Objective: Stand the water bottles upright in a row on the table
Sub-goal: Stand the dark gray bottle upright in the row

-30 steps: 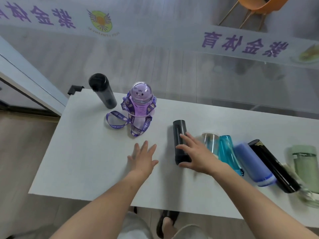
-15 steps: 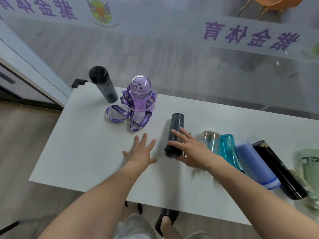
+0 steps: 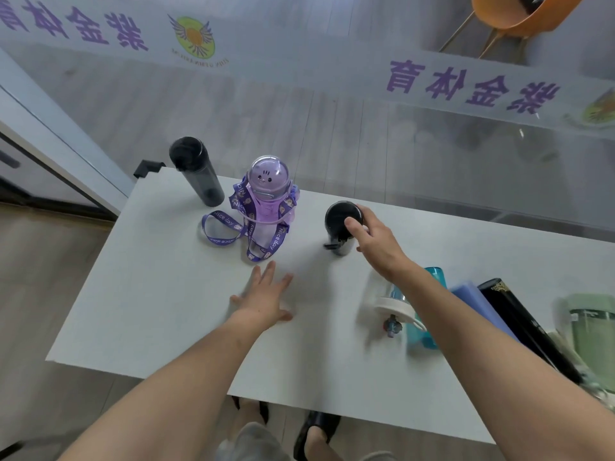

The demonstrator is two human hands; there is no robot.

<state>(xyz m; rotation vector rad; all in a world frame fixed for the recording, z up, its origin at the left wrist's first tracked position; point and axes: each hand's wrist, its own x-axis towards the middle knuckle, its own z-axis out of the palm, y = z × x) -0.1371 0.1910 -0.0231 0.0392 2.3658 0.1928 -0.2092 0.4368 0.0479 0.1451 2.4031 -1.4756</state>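
A small black bottle (image 3: 342,224) stands upright on the white bench (image 3: 159,294), right of the purple bottle (image 3: 266,201) and tall black bottle (image 3: 196,171), with the right hand (image 3: 376,244) fingers wrapped around its cap. The left hand (image 3: 264,297) rests flat, fingers spread wide, while other bottles (image 3: 429,314) lie on their sides to the right.

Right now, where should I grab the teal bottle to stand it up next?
Grip the teal bottle around its body, just below the white cap, coming from above. It lies on its side on the table, so the round body is open from above. The right hand must first release the black bottle.
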